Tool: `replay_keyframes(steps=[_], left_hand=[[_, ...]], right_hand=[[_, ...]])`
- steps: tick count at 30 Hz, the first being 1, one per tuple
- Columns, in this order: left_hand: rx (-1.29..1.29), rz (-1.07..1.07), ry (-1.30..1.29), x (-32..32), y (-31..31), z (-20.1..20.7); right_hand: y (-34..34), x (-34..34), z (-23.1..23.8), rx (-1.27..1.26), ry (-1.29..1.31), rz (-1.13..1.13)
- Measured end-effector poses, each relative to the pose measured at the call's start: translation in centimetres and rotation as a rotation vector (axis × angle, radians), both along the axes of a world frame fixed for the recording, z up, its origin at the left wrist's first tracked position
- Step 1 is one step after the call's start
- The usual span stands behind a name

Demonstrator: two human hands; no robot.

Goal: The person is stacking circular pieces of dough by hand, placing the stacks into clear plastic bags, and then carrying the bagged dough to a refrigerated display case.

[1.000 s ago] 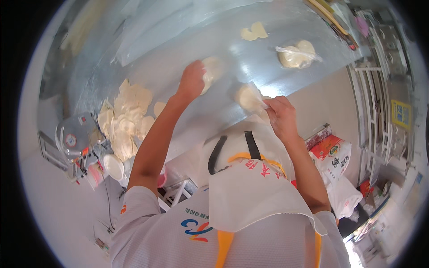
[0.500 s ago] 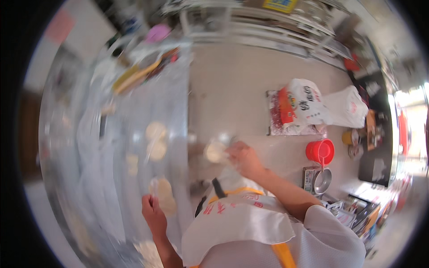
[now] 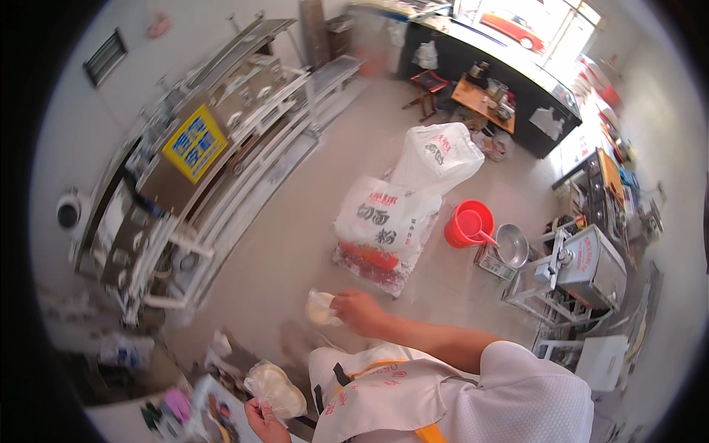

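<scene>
My left hand [image 3: 264, 422] is closed on the edge of a clear plastic bag [image 3: 276, 387]. Inside the bag are pale, round, flat pieces that look like dough. In front of my body, my right hand [image 3: 360, 313] grips another clear plastic bag [image 3: 321, 307] with a pale round piece in it. This second bag hangs over the floor, apart from the first. My right fingertips are partly hidden behind the hand.
A table [image 3: 122, 421] with a pink item [image 3: 177, 404] stands at the lower left. Ahead, white flour sacks [image 3: 384, 221] lie on the floor beside a red bucket [image 3: 468, 224] and a metal bowl [image 3: 511, 245]. A long machine [image 3: 199, 192] lines the left wall; a boxy machine [image 3: 591, 266] stands right.
My view has swung to the right, so the table has shifted to the lower left. Both hands still hold their bags; the left one has come away from over the tabletop's middle.
</scene>
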State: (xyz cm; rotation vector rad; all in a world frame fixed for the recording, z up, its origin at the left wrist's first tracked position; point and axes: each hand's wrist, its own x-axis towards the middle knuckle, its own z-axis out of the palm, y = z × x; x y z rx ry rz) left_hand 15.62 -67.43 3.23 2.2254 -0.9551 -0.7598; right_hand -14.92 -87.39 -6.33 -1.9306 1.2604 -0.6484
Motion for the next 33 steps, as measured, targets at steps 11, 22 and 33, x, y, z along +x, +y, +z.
replay_keyframes(steps=[11, 22, 33], left_hand=[[-0.071, -0.611, 0.01, 10.4, -44.7, -5.0], [-0.063, -0.852, 0.154, 1.0, -83.9, -6.9], [-0.038, -1.169, 0.144, -15.6, -116.4, -5.9]], right_hand=[[-24.2, 0.2, 1.8, 0.0, 0.156, -0.737], [-47.5, -4.5, -3.3, 0.159, 0.127, -1.05], [-72.0, -16.5, 0.0, 0.018, -0.033, -1.413]])
